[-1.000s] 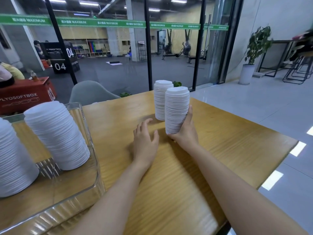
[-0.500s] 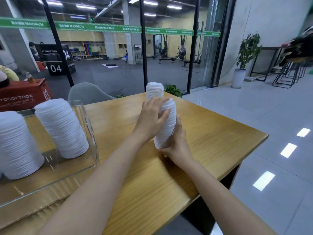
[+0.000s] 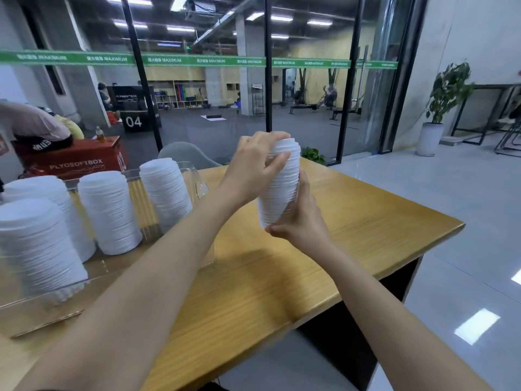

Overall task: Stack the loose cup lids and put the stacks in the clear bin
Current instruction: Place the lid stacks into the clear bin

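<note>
The wooden worktop (image 3: 352, 235) filled most of your view, its right corner jutting out over the pale floor. On its left part stood the clear bin (image 3: 199, 180), with its left end running out of the frame. Behind the bin sat a red plyo box (image 3: 76, 162). A grey chair (image 3: 183, 153) stood just past the worktop's far edge. A potted plant (image 3: 445, 91) stood well apart, at the right by the wall.

Inside the bin, four stacks of white cup lids (image 3: 108, 213) stood upright. Two were at the left, one partly hidden behind the other, one was in the middle, and one was nearest the bin's far right corner. They stood close together, but it was not clear whether any of them touched.

You held a fifth lid stack (image 3: 282, 190) above the worktop, outside the bin and to its right. It was tilted, with its top leaning to the right. Your left hand (image 3: 253, 170) gripped the upper part, fingers curled across the front and up near the top lid. Your right hand (image 3: 301, 221) clasped the lower end, with the thumb at the bottom edge and the fingers (image 3: 304, 182) lying up the stack's right side. Both hands were wrapped firmly round the stack, and the frame was slightly blurred around them.
</note>
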